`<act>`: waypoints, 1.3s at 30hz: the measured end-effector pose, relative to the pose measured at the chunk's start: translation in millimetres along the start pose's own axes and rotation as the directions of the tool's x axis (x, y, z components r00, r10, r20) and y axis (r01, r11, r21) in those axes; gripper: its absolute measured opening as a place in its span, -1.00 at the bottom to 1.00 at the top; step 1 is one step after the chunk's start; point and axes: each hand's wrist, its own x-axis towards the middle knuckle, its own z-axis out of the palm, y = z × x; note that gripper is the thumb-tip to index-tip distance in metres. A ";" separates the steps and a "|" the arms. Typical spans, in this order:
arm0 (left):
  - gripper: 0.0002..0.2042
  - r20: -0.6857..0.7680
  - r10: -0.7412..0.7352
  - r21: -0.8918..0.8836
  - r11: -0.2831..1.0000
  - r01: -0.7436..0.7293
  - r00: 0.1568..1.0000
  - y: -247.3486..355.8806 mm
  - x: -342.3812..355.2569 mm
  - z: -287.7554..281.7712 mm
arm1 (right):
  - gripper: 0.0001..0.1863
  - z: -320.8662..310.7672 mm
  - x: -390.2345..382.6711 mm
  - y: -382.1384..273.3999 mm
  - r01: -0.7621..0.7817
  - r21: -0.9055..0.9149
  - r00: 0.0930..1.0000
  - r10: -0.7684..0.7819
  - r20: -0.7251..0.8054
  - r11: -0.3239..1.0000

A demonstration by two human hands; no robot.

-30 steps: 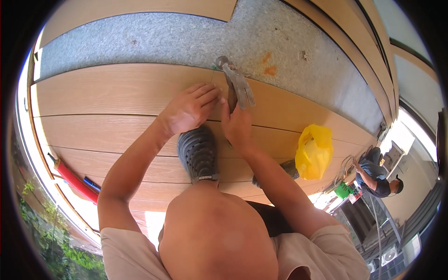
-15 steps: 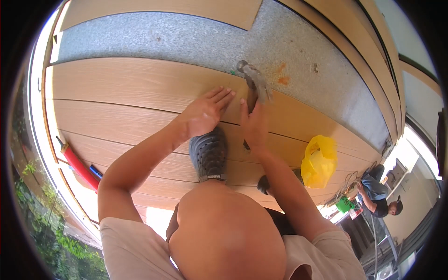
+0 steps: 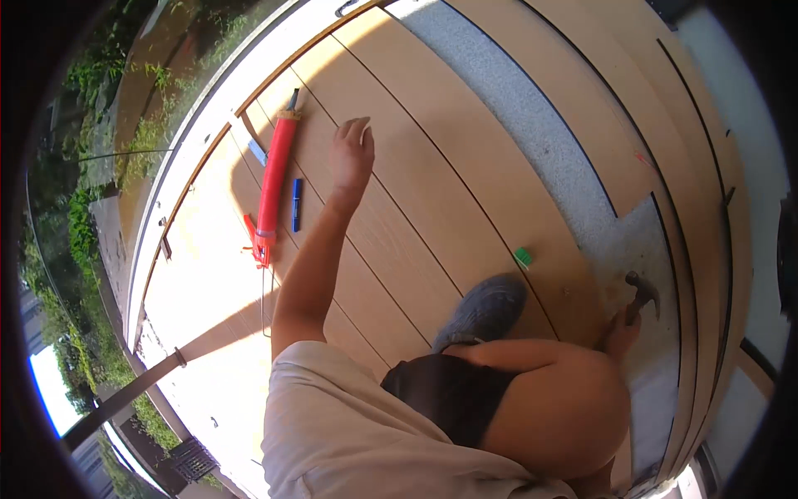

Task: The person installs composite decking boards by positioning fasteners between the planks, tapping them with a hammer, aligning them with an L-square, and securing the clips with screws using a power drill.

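My left hand [image 3: 352, 158] reaches over the planks with loosely bent fingers, nothing visible in them, just right of the red sealant gun [image 3: 274, 179] with its dark nozzle. A blue marker [image 3: 296, 205] and a small light-blue item [image 3: 257, 152] lie by the gun. My right hand [image 3: 622, 331] grips a claw hammer [image 3: 644, 291] beside my bent knee, at the edge of the grey underlayer [image 3: 657, 358]. A small green item [image 3: 522, 258] lies on the wood-look planks [image 3: 416, 200] near my shoe [image 3: 486, 303].
Loose planks [image 3: 582, 100] lie at the right over the grey underlayer. A pale sill [image 3: 183, 133] borders the boards at the left, with greenery [image 3: 91, 216] beyond and a dark post [image 3: 125, 391] at lower left.
The view has swung left. My left hand has left the board edge and stretched toward the red gun. My right hand still grips the hammer. The yellow bag and co-worker have left view.
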 end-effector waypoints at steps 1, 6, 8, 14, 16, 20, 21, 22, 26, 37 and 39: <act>-0.84 -0.071 -0.110 0.133 0.984 0.119 0.991 -43.4 0.6 -22.7 | -0.54 -12.9 -4.5 -14.0 0.016 -0.010 1.000 -0.016 -0.019 1.000; -0.70 -0.005 -0.623 0.448 0.698 0.559 0.782 -254.5 -10.1 -125.4 | -0.48 -12.9 -2.8 -26.9 -0.203 0.104 0.977 0.195 0.083 0.974; -0.65 0.139 -0.612 0.506 0.720 0.475 0.779 -293.4 -16.5 -138.2 | -0.65 -7.3 -0.6 -30.3 -0.212 0.086 0.974 0.203 0.101 0.974; -0.60 0.370 -0.566 0.473 0.797 0.375 0.736 -306.0 -15.6 -135.5 | -0.79 -9.0 -7.5 -35.4 -0.038 0.085 0.995 0.029 0.099 0.996; -0.58 0.384 -0.585 0.554 0.765 0.328 0.714 -293.2 -10.5 -111.5 | -0.78 -1.9 -15.7 -51.9 -0.127 0.103 0.992 0.125 0.024 0.987; -0.56 0.386 -0.515 0.521 0.807 0.280 0.765 -297.8 -14.2 -76.4 | -0.75 -20.0 21.7 56.0 -0.144 0.012 0.989 0.144 0.032 0.989; -0.57 0.379 -0.515 0.524 0.804 0.280 0.769 -308.8 -17.3 -86.5 | -0.72 -8.3 5.2 37.3 -0.171 0.002 0.984 0.170 0.054 0.985; -0.58 0.371 -0.602 0.560 0.752 0.347 0.707 -319.3 -18.5 -93.7 | -0.69 1.5 -9.9 16.2 -0.184 -0.022 0.981 0.185 0.056 0.983; -0.64 0.275 -0.764 0.515 0.629 0.582 0.583 -366.2 -45.8 -111.7 | -0.58 24.9 -58.3 -121.5 -0.197 -0.099 0.974 0.207 0.095 0.975; -0.75 -0.010 -0.667 0.386 0.684 0.618 0.745 -288.1 -56.7 -88.4 | -0.51 19.8 -51.4 -102.4 -0.297 0.107 0.953 0.288 0.092 0.949; -0.70 -0.054 -0.772 0.111 0.626 0.772 0.633 -280.9 -52.8 -96.3 | -0.56 19.2 -54.0 -103.8 -0.299 0.157 0.954 0.292 0.068 0.941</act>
